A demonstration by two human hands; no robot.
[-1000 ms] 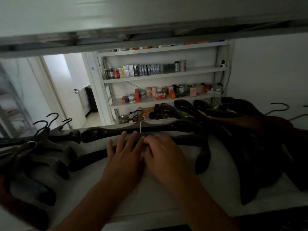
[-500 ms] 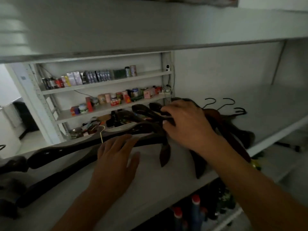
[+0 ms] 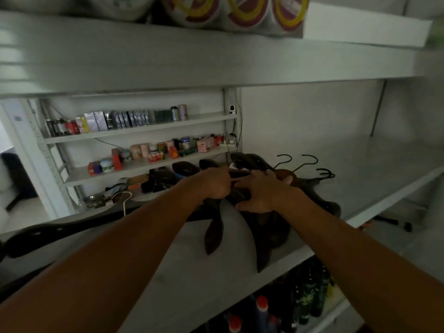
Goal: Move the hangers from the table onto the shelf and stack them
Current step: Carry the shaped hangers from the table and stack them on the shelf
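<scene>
We see the hangers (image 3: 270, 228) as a loose pile on the white shelf (image 3: 360, 186), in the middle of it and a little to the right. They are of dark brown wood, smooth and slightly shiny, with broad curved arms that get narrow to rounded points, and two of these points reach toward the near edge of the shelf. Thin black wire hooks (image 3: 326, 173) stick out at the far right side of the pile. The left hand (image 3: 215, 185) has its grip curled round one dark arm at the far left of the pile. The right hand (image 3: 260, 194) lies on top of the pile just beside it, its grip spread and pressing down on the wood. To the left, one long hanger (image 3: 60, 229) lies along the shelf, apart from the pile, with a thin brass-coloured hook (image 3: 124, 205) standing up. The shelf surface is flat, matt and pale, and the light under the upper board (image 3: 216, 56) is dim. On this board stand round packages (image 3: 240, 13) with yellow and red rings. Far to the left, other white shelves (image 3: 144, 127) carry small boxes and jars in rows, and a small white camera (image 3: 231, 109) sits on the post. Below the near edge we see dark bottles (image 3: 262, 308) with red caps.
</scene>
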